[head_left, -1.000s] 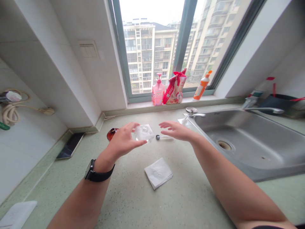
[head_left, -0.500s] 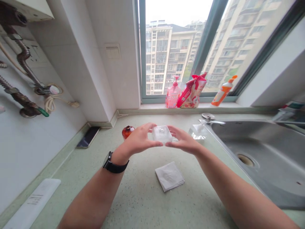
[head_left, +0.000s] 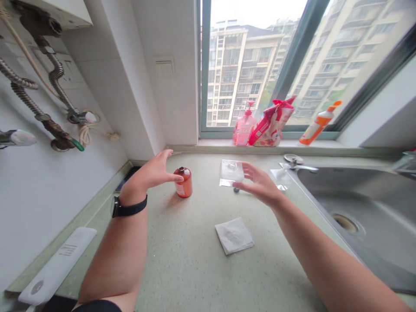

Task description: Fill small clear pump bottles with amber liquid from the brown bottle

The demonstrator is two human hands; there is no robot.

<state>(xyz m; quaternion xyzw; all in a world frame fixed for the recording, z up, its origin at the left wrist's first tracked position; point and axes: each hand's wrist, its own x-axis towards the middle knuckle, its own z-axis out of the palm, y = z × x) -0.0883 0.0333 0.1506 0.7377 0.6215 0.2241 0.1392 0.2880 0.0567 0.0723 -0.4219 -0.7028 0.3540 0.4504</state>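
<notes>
Two hands above a counter; clock directions are read from the folded tissue, with twelve toward the window. The left hand, with a black watch at its wrist, is spread, thumb and fingers wide apart, beside the brown bottle. This bottle stands upright and uncapped at ten o'clock; the thumb tip overlaps its shoulder, though contact cannot be told. The right hand pinches a clear bottle between thumb and fingers from its three o'clock side. The clear bottle is at twelve o'clock; whether its base meets the counter cannot be told. A dark cap shows just at its lower edge. At one o'clock, a second clear container stands near the sink, which occupies three o'clock. A phone, partly hidden by the left wrist, lies farther out at ten o'clock. On the sill at twelve o'clock stands a pink pump bottle.
</notes>
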